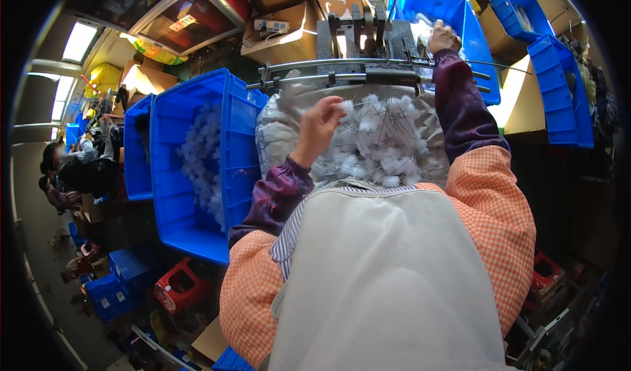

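My left hand (320, 129) is closed in a pinch on a small white bristle brush (344, 107) with a thin wire stem. Below it, a heap of similar white brushes with wire stems (384, 141) lies on a pale cloth (279, 124) in front of me. My right hand (444, 38) reaches far forward, at the near side of a blue bin (474, 39). Its fingers are curled, and whitish material shows beside them. What they hold, if anything, I cannot make out.
A metal fixture with horizontal rods (361, 77) stands beyond the heap. To the left, a large blue bin (187, 225) holds many white pieces. Smaller blue bins (560, 95) stand at the right. Cardboard boxes (289, 32) are behind, a red stool (177, 291) at lower left. People sit farther left.
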Demonstrator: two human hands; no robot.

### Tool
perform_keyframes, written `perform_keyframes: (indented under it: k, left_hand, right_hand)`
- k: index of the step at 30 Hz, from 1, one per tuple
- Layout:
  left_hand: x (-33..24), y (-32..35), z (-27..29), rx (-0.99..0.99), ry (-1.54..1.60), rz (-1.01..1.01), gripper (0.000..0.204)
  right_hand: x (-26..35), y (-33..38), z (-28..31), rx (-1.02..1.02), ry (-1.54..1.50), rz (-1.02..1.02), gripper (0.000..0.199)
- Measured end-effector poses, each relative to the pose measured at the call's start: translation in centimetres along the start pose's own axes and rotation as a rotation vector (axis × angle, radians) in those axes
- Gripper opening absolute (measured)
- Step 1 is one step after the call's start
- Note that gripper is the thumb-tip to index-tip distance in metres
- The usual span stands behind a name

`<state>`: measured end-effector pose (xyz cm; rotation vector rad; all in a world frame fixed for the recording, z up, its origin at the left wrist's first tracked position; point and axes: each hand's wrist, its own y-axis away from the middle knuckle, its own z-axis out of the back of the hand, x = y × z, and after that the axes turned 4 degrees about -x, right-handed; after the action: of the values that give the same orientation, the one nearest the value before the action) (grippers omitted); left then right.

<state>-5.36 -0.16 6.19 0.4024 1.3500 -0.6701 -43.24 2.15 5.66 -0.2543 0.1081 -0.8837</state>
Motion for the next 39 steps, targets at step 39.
perform_keyframes:
  k: [39]
  left_hand:
    - [7.4,1.2,0.5,-0.034,-0.727,-0.051,0.026]
  right_hand:
    - [6.0,2.8,-4.5,-0.058,-0.201,0.370,0.020]
